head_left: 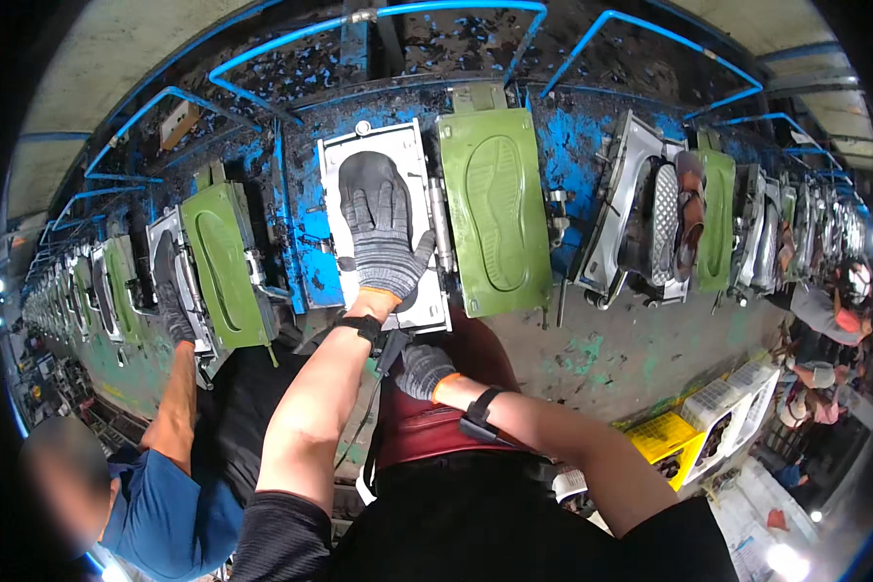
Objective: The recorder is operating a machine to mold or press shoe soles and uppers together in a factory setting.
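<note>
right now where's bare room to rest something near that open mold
The grey, paint-flecked ledge below the green sole lid, right of the left hand, is bare up to the yellow crate. The open mold is covered by that hand; leftward a co-worker's gloved hand crowds the next mold.

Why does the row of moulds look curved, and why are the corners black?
Head view: the fisheye lens bends the line of green mould lids toward the rim and leaves black corners; bright lamps glare at the far right edge; the gloved left hand at centre is sharp.
</note>
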Motion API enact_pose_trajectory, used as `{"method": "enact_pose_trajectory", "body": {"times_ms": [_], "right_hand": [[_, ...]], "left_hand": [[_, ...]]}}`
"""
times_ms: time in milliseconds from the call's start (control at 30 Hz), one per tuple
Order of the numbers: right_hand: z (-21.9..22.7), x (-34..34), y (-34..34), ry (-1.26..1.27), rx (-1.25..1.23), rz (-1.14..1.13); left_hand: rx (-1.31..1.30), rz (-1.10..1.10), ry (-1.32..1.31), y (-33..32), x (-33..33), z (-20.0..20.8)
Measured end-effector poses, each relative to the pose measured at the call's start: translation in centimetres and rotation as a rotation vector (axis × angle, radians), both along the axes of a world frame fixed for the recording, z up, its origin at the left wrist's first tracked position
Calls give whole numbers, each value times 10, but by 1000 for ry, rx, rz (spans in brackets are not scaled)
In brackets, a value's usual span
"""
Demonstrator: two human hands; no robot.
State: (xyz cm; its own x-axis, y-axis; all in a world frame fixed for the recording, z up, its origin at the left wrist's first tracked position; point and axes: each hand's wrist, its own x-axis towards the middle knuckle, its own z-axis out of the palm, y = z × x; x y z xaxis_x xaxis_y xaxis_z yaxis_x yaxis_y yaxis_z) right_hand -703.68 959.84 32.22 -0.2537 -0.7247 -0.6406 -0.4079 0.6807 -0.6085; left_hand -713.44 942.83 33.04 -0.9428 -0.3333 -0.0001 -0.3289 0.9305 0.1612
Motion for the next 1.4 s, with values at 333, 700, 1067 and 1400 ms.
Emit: {"method": "enact_pose_trajectory", "body": {"times_ms": [333,700,1067,1400], "right_hand": [[-24,-16,19,255,-183,158],[14,19,-14,413,-333,44],[24,-35,-5,154,-230,197],[5,-102,-12,616,-763,113]], "left_hand": [[374,144,-25,-43,-9,35],[1210,167,-420,-217,163,-260],[797,122,73,-85,134,-14],[348,-206,-44,-39,121,28]]}}
